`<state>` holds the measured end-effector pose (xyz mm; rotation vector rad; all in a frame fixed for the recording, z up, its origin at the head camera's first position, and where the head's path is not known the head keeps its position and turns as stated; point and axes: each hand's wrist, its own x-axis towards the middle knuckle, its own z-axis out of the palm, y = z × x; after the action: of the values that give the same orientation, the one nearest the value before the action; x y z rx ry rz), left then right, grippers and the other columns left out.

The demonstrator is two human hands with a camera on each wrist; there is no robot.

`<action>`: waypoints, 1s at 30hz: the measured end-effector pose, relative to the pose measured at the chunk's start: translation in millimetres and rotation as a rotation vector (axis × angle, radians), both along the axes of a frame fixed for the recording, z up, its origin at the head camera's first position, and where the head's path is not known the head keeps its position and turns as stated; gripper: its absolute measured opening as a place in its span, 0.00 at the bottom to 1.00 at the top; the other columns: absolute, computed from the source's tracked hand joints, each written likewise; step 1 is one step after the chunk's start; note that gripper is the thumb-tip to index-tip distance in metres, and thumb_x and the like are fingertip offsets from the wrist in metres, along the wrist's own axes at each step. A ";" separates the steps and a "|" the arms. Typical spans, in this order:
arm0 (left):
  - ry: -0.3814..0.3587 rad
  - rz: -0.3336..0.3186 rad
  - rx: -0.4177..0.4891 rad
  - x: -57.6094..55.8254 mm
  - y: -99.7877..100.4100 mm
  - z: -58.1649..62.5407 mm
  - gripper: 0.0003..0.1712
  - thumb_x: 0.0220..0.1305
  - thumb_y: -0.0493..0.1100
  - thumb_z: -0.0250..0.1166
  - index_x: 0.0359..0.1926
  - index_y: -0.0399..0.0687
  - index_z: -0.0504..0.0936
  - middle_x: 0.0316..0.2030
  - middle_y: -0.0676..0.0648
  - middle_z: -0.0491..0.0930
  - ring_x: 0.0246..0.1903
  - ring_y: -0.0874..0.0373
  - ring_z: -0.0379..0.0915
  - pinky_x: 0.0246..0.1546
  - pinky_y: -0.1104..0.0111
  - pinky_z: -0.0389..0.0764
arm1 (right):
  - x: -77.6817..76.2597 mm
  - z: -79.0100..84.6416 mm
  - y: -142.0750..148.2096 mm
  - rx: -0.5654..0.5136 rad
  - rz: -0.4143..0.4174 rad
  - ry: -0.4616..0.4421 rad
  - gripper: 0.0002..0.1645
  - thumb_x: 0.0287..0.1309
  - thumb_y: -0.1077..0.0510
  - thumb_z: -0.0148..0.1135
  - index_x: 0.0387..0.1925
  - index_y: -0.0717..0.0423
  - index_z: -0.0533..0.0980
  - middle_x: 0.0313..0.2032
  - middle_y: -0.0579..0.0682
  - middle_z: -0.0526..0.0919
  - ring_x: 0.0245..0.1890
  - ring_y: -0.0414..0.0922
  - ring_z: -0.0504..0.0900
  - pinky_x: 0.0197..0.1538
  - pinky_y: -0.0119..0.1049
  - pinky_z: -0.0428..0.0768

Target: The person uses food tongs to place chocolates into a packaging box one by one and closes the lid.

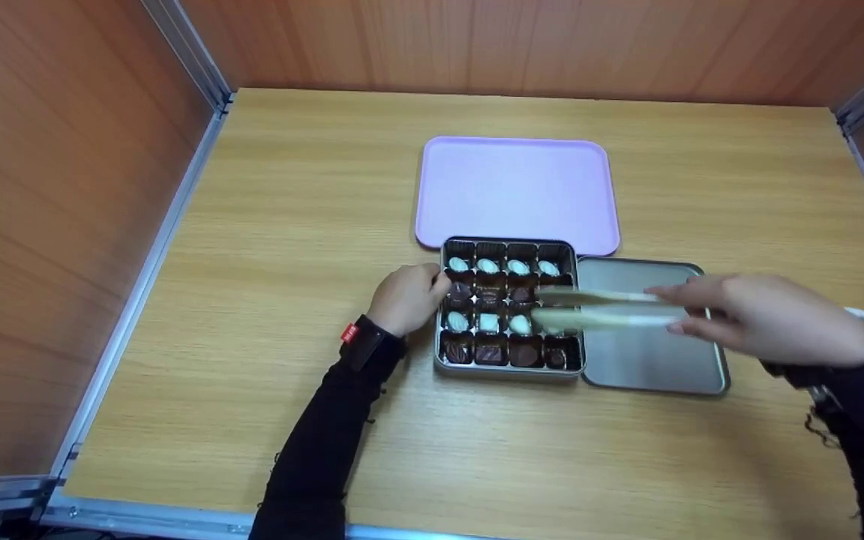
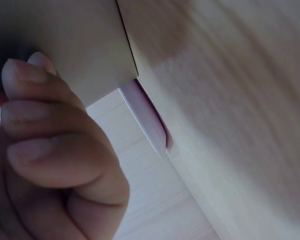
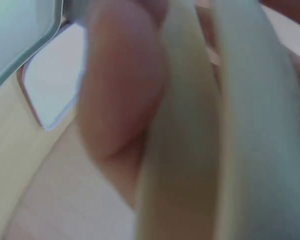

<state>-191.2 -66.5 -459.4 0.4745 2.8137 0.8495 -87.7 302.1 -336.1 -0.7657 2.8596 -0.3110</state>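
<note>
A metal tin (image 1: 508,374) with a divided insert holds rows of pale mint-coloured chocolates (image 1: 488,322) and dark chocolates (image 1: 526,352). At its left side, my left hand (image 1: 406,300) grips the wall with curled fingers, the thumb at the rim. In the left wrist view those fingers (image 2: 55,160) bend up beside the grey tin wall. From the right, my right hand (image 1: 777,319) holds a pair of pale tongs (image 1: 604,321). Their two arms stand apart, with the tips over the tin's right-hand column, covering part of the middle rows. The right wrist view shows the tongs' arms blurred and close up.
A flat grey metal lid (image 1: 657,364) lies against the tin's right side, under the tongs and right hand. Behind the tin is a purple tray (image 1: 514,191), its front edge close to the tin. Wooden panels (image 1: 87,225) wall the table (image 1: 267,225) at left and back.
</note>
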 end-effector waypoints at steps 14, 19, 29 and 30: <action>0.010 -0.028 -0.005 1.4 2.9 -2.6 0.18 0.70 0.48 0.47 0.21 0.53 0.66 0.17 0.54 0.64 0.20 0.56 0.65 0.26 0.65 0.65 | -120.6 -79.7 25.7 -0.092 -0.340 -0.100 0.29 0.69 0.49 0.55 0.66 0.60 0.69 0.52 0.66 0.80 0.40 0.55 0.76 0.44 0.52 0.72; 0.017 -0.034 0.005 0.4 4.2 -2.5 0.18 0.70 0.47 0.47 0.20 0.53 0.65 0.17 0.54 0.63 0.20 0.56 0.64 0.25 0.66 0.64 | -136.8 -98.7 25.9 -0.054 -0.379 -0.062 0.28 0.68 0.55 0.56 0.67 0.57 0.68 0.52 0.66 0.80 0.44 0.59 0.78 0.49 0.56 0.73; 0.009 -0.031 -0.001 -1.9 3.8 -2.6 0.18 0.70 0.47 0.48 0.20 0.53 0.66 0.17 0.54 0.63 0.20 0.56 0.64 0.26 0.65 0.65 | -141.4 -109.1 20.7 0.054 -0.410 -0.012 0.31 0.66 0.54 0.55 0.69 0.56 0.65 0.53 0.70 0.78 0.48 0.68 0.78 0.50 0.62 0.74; 0.010 -0.030 -0.003 -2.0 3.5 -2.5 0.18 0.70 0.47 0.48 0.20 0.53 0.66 0.17 0.54 0.63 0.20 0.56 0.64 0.26 0.65 0.65 | -139.9 -108.9 20.4 0.058 -0.411 0.008 0.31 0.66 0.54 0.56 0.69 0.56 0.65 0.52 0.71 0.77 0.47 0.69 0.78 0.49 0.62 0.74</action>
<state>-193.2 -63.0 -461.9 0.5211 2.8086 0.8396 -227.6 322.4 -445.0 -0.1621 2.9985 -0.2728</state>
